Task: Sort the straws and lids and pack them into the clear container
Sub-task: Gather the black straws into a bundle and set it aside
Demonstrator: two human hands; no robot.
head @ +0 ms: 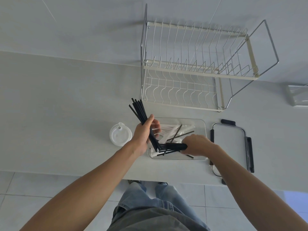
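Observation:
My left hand (145,132) is closed around a bundle of black straws (139,109) that fans up and to the left above the clear container (202,122). Inside the container, my right hand (197,145) grips a second bunch of black straws (175,146) lying sideways. Loose white straws (170,130) and a few thin black ones (182,135) lie crossed on the container's floor. A stack of white cup lids (120,135) rests on the counter to the left of the container, beside my left wrist.
The container's clear lid with black clips (230,144) lies flat to the right. A two-tier wire dish rack (196,67) stands behind the container. A clear box (298,95) sits at the far right edge. The counter's front edge runs just below the container.

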